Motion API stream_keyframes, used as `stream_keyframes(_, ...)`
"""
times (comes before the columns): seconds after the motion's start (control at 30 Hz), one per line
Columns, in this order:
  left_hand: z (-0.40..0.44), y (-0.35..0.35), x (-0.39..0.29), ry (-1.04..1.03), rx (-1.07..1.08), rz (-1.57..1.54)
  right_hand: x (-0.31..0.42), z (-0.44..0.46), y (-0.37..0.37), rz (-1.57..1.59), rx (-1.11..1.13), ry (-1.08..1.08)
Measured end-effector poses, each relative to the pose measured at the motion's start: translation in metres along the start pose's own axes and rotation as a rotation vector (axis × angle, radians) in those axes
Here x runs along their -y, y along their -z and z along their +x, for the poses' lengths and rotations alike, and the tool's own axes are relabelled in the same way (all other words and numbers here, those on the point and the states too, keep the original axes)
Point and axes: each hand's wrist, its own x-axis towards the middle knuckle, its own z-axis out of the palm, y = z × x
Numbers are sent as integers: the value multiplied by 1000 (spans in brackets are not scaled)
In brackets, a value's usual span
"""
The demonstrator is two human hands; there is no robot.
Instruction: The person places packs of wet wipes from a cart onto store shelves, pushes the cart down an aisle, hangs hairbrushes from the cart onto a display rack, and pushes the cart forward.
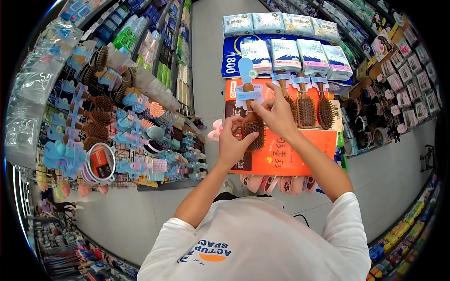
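Note:
A brown hairbrush (253,136) with a light-blue hang card (248,95) is between my hands, bristles facing up. My left hand (236,142) is closed around the brush head, thumb across its front edge. At the handle, my right hand (280,112) has its thumb against the lower part of the card, with the index finger stretched upward; its other fingers are partly hidden. Just to the right lie more carded hairbrushes: a wide paddle brush (306,111) and an oval one (326,111), plus another partly covered by my right hand. They rest on an orange box (300,152).
Behind the brushes, cotton packs (286,55) sit on a blue package (230,58). A rack of hairbrushes (98,110) with a round mirror (100,162) stands at left. Pink slippers (281,184) show below the orange box. Shelves (408,79) line the right side.

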Motion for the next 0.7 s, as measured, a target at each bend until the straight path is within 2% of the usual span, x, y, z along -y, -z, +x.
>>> stream_keyframes(0.07, -1, 9, -1, -15, -41, 6, 7, 6, -10, 58, 65, -5)
stream_keyframes(0.13, 1, 20, -6, -20, -46, 14, 10, 19, -23, 322, 140, -17)
stream_keyframes(0.27, 1, 42, -9, -38, -103, -75, 24, 45, -50, 393, 142, 114)
stream_keyframes(0.37, -6, 62, -16, 11, -179, -93, 46, 66, -71, 574, 218, 40)
stream_keyframes(0.53, -16, 104, -16, -20, -331, -31, 83, 93, -118, 431, 304, -33)
stream_keyframes(0.7, -25, 146, -15, -62, -519, 45, 113, 110, -183, 592, 486, 43)
